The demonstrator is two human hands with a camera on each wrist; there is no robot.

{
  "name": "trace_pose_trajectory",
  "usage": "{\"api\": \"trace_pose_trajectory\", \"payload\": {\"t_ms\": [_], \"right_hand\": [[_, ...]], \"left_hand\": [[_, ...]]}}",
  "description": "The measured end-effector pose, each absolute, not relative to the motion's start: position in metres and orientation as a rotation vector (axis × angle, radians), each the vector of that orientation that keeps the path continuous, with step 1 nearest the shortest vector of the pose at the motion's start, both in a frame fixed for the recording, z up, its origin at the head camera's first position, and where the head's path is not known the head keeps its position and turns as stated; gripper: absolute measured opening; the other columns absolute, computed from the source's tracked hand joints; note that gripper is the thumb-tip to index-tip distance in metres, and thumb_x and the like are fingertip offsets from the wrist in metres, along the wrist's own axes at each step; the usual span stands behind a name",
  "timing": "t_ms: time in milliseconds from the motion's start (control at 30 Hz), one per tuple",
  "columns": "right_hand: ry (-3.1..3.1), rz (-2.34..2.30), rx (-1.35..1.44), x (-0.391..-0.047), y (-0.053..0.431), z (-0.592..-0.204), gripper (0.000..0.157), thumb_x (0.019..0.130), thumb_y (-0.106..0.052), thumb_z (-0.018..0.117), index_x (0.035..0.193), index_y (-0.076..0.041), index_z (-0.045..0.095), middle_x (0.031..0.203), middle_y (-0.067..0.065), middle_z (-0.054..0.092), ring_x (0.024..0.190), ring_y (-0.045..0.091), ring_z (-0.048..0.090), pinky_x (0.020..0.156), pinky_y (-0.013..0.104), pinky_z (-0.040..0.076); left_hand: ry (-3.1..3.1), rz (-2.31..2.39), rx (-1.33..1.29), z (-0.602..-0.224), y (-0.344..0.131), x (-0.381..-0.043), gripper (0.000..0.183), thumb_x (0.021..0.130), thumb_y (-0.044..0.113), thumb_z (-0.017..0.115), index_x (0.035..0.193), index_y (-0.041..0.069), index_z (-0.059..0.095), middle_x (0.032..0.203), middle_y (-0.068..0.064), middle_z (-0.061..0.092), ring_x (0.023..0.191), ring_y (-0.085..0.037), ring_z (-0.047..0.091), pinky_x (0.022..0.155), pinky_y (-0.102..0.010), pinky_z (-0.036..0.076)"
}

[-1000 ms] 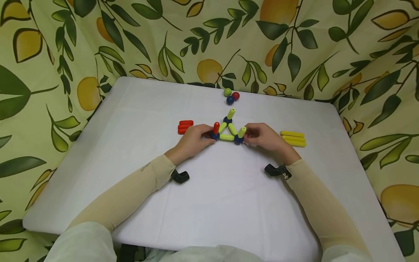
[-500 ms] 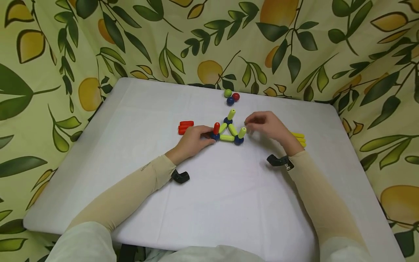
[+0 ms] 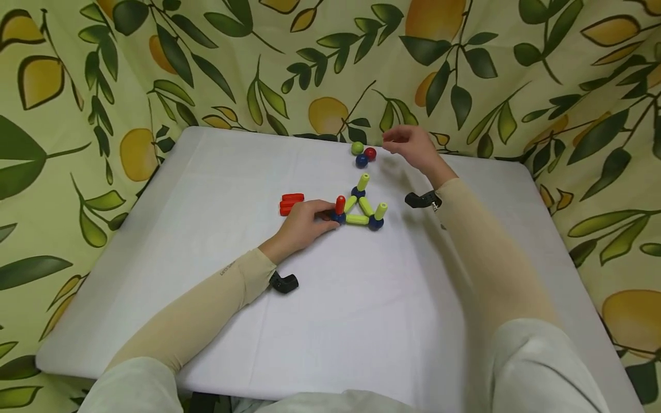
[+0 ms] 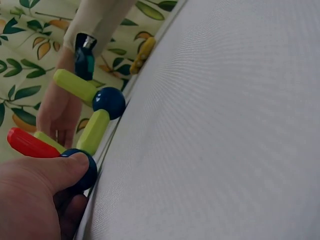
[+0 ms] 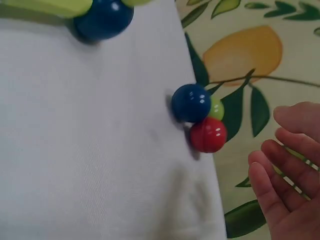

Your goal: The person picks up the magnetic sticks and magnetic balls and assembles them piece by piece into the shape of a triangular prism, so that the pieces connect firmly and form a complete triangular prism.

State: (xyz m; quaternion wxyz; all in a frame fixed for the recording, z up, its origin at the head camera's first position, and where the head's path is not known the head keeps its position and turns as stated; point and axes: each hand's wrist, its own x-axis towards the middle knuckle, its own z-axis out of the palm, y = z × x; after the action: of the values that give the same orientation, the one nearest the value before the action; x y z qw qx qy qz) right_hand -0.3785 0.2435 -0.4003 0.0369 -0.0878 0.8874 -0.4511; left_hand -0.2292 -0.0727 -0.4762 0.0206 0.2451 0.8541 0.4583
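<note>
A triangle of lime rods joined by blue balls lies mid-table. Lime rods stand up from its far ball and right ball. A red rod rises from the left corner. There my left hand holds the blue corner ball, its thumb pressed on top in the left wrist view. My right hand is raised near the table's back edge, fingers loosely bent and holding nothing. Just left of it sit a loose green ball, a red ball and a blue ball, clustered together.
Several red rods lie side by side left of the triangle, close to my left hand. The yellow rods show in the left wrist view; my right arm covers them in the head view. A patterned curtain hangs behind the table.
My right hand has left the triangle's right corner, lifted, and moved away toward the loose balls at the back. My left hand stays on the left corner ball.
</note>
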Motion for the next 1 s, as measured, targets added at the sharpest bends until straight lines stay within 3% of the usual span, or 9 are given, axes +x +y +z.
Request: {"api": "trace_pose_trajectory", "payload": {"t_ms": [167,367,800,1000], "right_hand": [[2.635,-1.395,-0.239,-0.394,0.239,-0.417,0.045,0.104,-0.017,0.073,0.147,-0.004,0.065,0.14,0.014,0.067,0.113,0.023,0.062,0.101,0.044,0.053],[2.61,-1.298,-0.282,-0.401,0.232,-0.43,0.047,0.104,-0.017,0.072,0.149,-0.007,0.064,0.145,0.014,0.064,0.118,0.027,0.062,0.093,0.036,0.056],[2.756,-1.236,-0.202,-0.404,0.224,-0.442,0.039,0.104,-0.02,0.076,0.141,-0.007,0.07,0.135,0.014,0.07,0.119,0.029,0.061,0.094,0.037,0.05],[2.8,-1.358,-0.12,-0.388,0.223,-0.437,0.039,0.104,-0.025,0.077,0.139,-0.009,0.071,0.132,0.01,0.07,0.116,0.025,0.061,0.093,0.035,0.051]], "left_hand": [[2.634,1.415,0.745,-0.476,-0.072,-0.229,0.046,0.096,0.016,0.087,0.138,0.002,0.073,0.124,-0.008,0.076,0.103,-0.017,0.07,0.097,-0.035,0.058],[2.629,1.419,0.742,-0.476,-0.073,-0.23,0.046,0.096,0.015,0.087,0.138,0.002,0.073,0.125,-0.007,0.076,0.103,-0.017,0.07,0.098,-0.035,0.058],[2.635,1.419,0.768,-0.476,-0.072,-0.23,0.046,0.096,0.014,0.086,0.138,0.001,0.073,0.124,-0.009,0.076,0.104,-0.017,0.071,0.098,-0.035,0.057],[2.644,1.404,0.748,-0.475,-0.073,-0.228,0.046,0.096,0.014,0.086,0.138,0.001,0.072,0.124,-0.009,0.076,0.105,-0.019,0.071,0.099,-0.036,0.057]]}}
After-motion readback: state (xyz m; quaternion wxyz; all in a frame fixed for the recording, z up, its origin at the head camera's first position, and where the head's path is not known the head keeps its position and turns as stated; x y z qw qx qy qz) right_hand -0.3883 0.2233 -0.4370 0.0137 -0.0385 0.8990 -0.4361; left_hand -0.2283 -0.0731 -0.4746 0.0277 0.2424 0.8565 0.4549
